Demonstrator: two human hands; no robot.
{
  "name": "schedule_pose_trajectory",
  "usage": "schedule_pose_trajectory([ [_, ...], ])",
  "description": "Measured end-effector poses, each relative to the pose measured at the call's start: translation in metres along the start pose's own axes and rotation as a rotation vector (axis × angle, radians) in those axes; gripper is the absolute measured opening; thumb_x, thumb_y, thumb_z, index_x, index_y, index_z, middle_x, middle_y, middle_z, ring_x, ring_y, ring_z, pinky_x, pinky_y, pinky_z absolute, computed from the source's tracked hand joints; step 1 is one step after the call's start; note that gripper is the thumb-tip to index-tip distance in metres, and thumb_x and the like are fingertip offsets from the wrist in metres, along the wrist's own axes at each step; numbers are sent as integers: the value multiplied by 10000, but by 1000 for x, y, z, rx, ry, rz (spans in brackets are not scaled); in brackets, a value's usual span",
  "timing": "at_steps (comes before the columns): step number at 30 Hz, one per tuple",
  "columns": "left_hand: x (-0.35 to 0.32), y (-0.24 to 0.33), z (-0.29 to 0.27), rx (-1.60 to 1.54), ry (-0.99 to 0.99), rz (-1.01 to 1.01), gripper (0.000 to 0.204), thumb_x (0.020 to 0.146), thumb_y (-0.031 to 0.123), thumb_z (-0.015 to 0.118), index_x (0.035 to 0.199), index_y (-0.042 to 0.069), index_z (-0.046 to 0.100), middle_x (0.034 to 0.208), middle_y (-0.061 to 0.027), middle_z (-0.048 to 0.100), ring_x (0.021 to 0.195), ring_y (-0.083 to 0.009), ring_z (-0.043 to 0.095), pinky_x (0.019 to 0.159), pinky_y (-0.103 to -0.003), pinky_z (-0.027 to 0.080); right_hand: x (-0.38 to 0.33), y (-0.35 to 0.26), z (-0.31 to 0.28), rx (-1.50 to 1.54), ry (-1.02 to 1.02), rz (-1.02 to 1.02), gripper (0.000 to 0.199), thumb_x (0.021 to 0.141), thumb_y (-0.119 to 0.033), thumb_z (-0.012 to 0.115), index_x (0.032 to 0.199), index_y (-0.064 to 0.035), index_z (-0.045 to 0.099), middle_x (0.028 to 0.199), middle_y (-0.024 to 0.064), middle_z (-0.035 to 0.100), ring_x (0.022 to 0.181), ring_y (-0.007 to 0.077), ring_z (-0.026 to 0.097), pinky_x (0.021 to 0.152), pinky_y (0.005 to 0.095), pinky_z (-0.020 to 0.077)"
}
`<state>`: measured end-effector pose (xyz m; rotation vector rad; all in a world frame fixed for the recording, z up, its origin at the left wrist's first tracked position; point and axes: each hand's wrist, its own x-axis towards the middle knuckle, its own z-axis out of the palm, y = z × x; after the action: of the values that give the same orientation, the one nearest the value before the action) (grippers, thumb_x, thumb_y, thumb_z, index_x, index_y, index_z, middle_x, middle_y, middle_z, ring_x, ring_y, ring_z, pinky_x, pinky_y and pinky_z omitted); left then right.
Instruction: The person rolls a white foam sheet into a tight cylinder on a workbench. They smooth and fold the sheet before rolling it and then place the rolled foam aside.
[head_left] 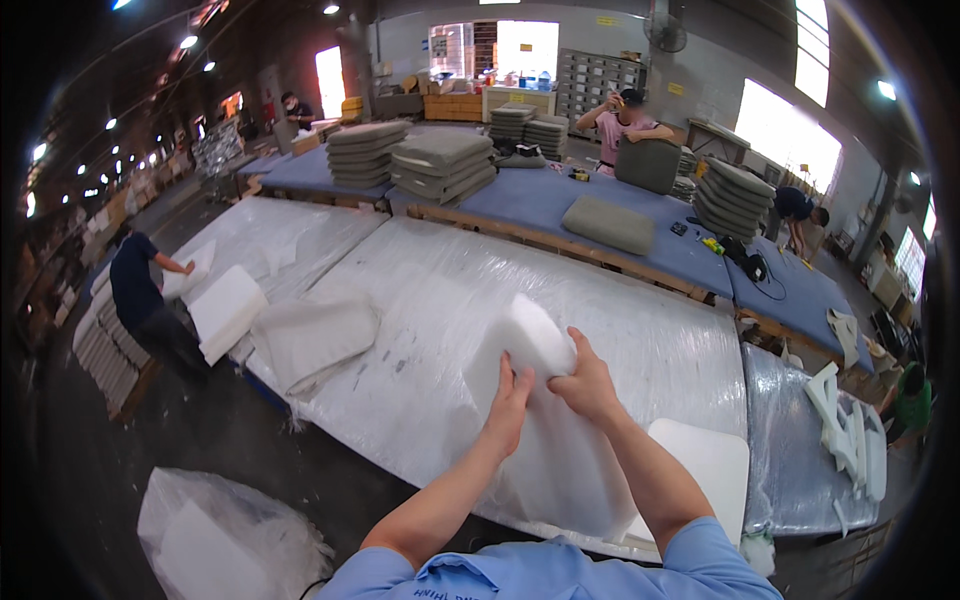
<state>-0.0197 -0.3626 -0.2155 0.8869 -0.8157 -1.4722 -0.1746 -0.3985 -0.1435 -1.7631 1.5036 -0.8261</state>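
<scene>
Both of my hands grip a white padded foam cushion (pixel 570 470), tilted up on the plastic-covered table in front of me. My left hand (pixel 508 408) presses on its left side, fingers pointing up and the thumb near its edge. Across from it, my right hand (pixel 586 382) is wrapped round the upper right edge, with its thumb on the near face. Soft fluffy wadding seems to cover the cushion. Another flat white foam pad (pixel 705 465) lies to the right, close to my right forearm. Off to the left rests a pale fabric cover (pixel 315 338).
Behind the plastic-covered table (pixel 410 270) runs a blue-topped workbench (pixel 520 205) carrying stacks of grey cushions (pixel 443 165). Foam offcuts (pixel 845 430) lie at far right. A plastic bag (pixel 225 535) sits on the floor at lower left. A co-worker (pixel 145 290) bends over the table's left end.
</scene>
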Motion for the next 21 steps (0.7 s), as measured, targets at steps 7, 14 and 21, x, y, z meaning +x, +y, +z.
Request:
schedule_pose_trajectory([
  [7,9,39,11,-89,-26,301,983,1052,530,553,1677,204,-133,1735,-135,77,1570,-327,199,1263,-490,168,-14,-34,-5,103,89,-135,974,754,-96,759,1608,-98,290,1125,244,731,1031,406,730,895,443,574],
  [14,-25,48,-11,128,-8,569,941,1054,202,584,1673,130,-120,1691,-171,162,1521,-308,280,1248,-456,233,-57,19,63,246,154,-360,988,776,-52,760,1623,-109,256,1322,240,651,1155,442,677,971,452,565],
  [21,-49,14,-38,234,153,446,1023,971,118,676,1668,87,-71,1630,-219,237,1462,-304,361,1198,-444,337,-53,45,65,342,-286,-347,794,1002,-335,639,1637,-48,259,1622,241,353,1495,391,379,1201,444,356],
])
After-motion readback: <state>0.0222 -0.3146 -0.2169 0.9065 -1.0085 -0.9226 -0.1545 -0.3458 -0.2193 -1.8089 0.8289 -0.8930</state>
